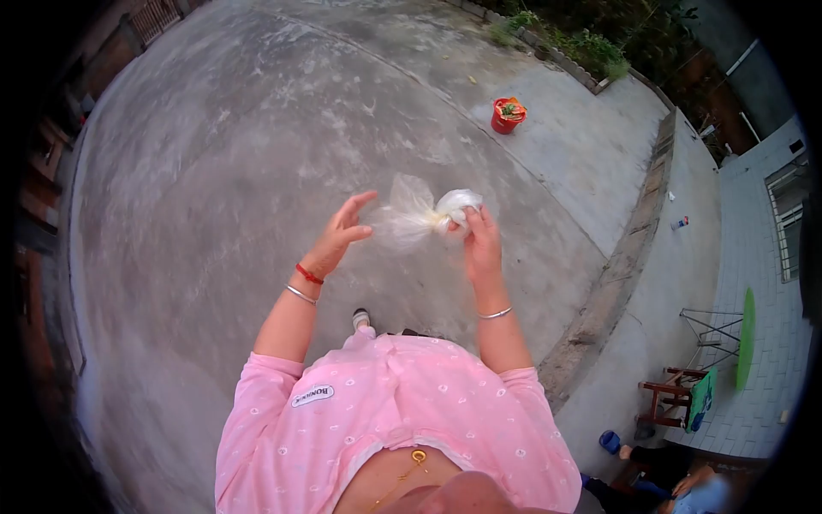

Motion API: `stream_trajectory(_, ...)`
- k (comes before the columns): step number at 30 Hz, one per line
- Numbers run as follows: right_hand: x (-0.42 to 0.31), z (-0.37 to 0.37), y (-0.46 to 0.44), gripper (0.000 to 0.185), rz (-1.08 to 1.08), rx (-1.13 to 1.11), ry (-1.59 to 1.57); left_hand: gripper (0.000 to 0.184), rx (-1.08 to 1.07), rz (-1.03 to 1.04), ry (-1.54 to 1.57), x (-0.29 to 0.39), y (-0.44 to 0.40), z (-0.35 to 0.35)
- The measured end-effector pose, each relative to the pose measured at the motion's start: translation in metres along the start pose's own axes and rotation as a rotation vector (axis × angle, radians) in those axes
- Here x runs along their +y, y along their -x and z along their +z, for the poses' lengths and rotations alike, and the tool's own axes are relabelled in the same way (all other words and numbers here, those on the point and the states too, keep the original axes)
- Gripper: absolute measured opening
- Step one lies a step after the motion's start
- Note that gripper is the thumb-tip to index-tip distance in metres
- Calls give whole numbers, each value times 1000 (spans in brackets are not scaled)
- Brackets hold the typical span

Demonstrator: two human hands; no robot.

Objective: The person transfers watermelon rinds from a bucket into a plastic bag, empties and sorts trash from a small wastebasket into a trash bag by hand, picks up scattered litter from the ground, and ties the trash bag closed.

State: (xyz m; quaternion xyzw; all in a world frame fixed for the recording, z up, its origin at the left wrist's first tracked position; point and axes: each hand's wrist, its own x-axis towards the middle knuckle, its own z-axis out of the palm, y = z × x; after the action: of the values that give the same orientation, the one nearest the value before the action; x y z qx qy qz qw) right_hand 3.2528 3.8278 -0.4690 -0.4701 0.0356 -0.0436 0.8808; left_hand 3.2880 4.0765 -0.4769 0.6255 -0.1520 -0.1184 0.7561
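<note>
A clear plastic bag (410, 202), gathered at its middle, hangs in the air in front of my chest. My right hand (481, 244) pinches its bunched white end between thumb and fingers. To the left of the bag, my left hand (342, 231) is apart from it, thumb and fingers spread with nothing between them. The loose, see-through end of the bag points toward that hand. Its edges are blurred.
Grey concrete ground (240, 171) spreads around me. Ahead stands a red bucket (507, 116) with green and orange contents. A low kerb (616, 274) runs along the right. Beyond it are a wooden stool (672, 397), a green folding table (746, 340) and a seated person (685, 484).
</note>
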Motion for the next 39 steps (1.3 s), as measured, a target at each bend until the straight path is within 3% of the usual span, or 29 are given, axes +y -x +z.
stream_trajectory(2, 38, 15, -46, 15, -38, 28, 251, 49, -14, 268, -326, 22, -39, -34)
stream_trajectory(5, 108, 43, -111, 17, -169, -53, 501, 46, -77, 586, -932, 25, -93, -63)
stream_trajectory(6, 127, 56, -131, 17, -217, -99, 562, 43, -106, 448, -877, 16, -111, -80)
stream_trajectory(8, 155, 83, -166, 19, -52, -105, 461, 37, -148, 162, -738, -13, -147, -124)
stream_trajectory(9, 163, 95, -184, 21, 27, -102, 414, 33, -113, 179, -714, -24, -162, -145)
stream_trajectory(12, 183, 130, -221, 29, -83, -64, 275, 23, 47, 150, -647, -54, -198, -195)
stream_trajectory(14, 184, 142, -254, 33, -561, -16, 814, 22, 256, 80, -617, -66, -233, -221)
stream_trajectory(15, 182, 149, -274, 36, -808, 11, 1084, 22, 251, 80, -622, -69, -253, -231)
stream_trajectory(18, 191, 171, -314, 30, -892, -64, 1382, 22, 233, 72, -596, -86, -301, -254)
stream_trajectory(24, 224, 141, -456, 10, -611, -58, 1103, 15, 193, 57, -296, -114, -429, -305)
stream_trajectory(27, 211, 127, -512, 8, -272, 231, 504, 14, 217, -114, -224, -119, -500, -361)
stream_trajectory(29, 202, 110, -552, 8, -267, 230, 405, 17, 139, -222, -144, -112, -554, -385)
stream_trajectory(32, 208, 92, -604, 9, -244, 348, 185, 18, 119, -187, 65, -97, -602, -376)
stream_trajectory(35, 227, 60, -644, 9, -123, 410, -21, 17, 157, -260, 554, -112, -641, -369)
stream_trajectory(39, 240, 49, -655, 7, -9, 446, -144, 21, 249, -447, 717, -156, -692, -390)
